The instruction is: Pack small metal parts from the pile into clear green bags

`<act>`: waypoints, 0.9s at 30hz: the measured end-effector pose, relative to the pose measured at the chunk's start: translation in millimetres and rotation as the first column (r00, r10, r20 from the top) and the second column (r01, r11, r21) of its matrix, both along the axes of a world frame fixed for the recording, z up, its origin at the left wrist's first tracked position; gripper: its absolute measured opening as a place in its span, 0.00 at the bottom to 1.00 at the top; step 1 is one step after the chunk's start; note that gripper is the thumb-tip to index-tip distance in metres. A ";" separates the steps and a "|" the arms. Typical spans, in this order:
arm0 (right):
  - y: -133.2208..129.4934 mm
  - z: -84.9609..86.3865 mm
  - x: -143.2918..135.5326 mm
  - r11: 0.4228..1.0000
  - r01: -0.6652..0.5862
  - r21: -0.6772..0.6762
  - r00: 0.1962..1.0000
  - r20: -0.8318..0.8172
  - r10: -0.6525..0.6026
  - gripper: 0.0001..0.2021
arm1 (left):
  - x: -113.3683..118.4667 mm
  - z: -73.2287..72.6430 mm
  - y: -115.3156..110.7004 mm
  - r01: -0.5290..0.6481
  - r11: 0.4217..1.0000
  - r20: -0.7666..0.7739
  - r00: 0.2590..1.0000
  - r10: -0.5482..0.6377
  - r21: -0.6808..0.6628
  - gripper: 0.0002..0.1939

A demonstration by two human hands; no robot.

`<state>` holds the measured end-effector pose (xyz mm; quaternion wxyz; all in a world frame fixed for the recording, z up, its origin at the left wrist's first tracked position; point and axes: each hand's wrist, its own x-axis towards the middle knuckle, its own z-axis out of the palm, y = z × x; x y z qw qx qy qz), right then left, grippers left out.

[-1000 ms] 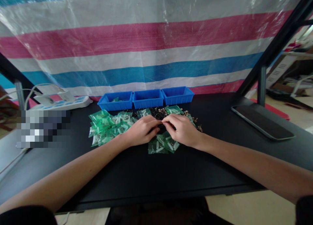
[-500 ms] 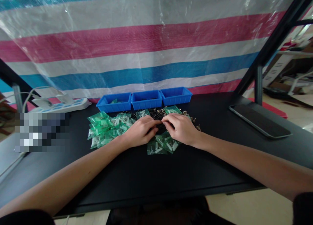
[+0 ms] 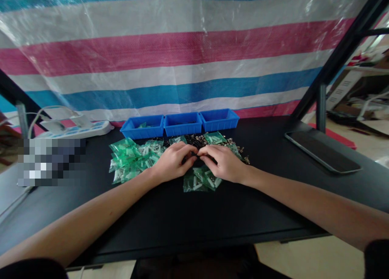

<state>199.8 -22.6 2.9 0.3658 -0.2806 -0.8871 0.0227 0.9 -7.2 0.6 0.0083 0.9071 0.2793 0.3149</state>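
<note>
My left hand and my right hand meet fingertip to fingertip over the middle of the table. Both are closed in a pinch, and whatever lies between the fingers is too small to make out. Just below them lie small green plastic bags with white plugs and screws inside. Left of my left hand spreads a bigger heap of such bags. Behind the fingers is a pile of small dark screws, with brass-coloured metal pieces beside it and another green bag on top.
Three blue bins stand in a row at the back of the black table. On the right lies a phone. A white power strip with plugs and cables sits at the back left, near a blurred-out patch. A striped sheet hangs behind.
The fingertips of both hands have shifted slightly, with my right hand a little lower and further left. The bags and bins stay where they were.
</note>
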 end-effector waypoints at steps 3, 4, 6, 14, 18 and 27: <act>-1.9 -1.3 -0.4 1.000 -0.004 -0.027 1.000 0.016 0.005 0.05 | -0.2 0.5 -1.0 0.020 1.000 0.018 1.000 -0.020 0.005 0.05; -2.0 -1.7 -0.3 0.999 -0.002 -0.037 1.000 0.016 0.003 0.05 | -0.3 0.5 -1.2 0.026 1.000 0.022 0.999 -0.027 0.009 0.04; -2.0 -2.2 -0.1 0.999 -0.003 -0.050 1.000 0.014 0.003 0.05 | -0.5 0.5 -1.6 0.038 0.999 0.026 0.999 -0.038 0.018 0.04; -1.2 -1.5 1.2 0.996 0.054 -0.065 0.999 0.003 -0.054 0.07 | -1.5 1.1 -2.4 0.023 0.999 0.027 0.999 -0.024 0.038 0.05; 2.0 -1.5 3.4 0.997 0.072 0.004 0.997 0.014 -0.073 0.03 | -1.7 1.3 -2.2 -0.002 1.000 0.023 1.000 0.002 0.029 0.05; 2.2 -1.5 3.3 0.993 0.101 0.054 0.994 0.028 -0.103 0.03 | 0.1 1.0 -1.0 -0.013 1.000 -0.001 1.000 0.013 -0.028 0.06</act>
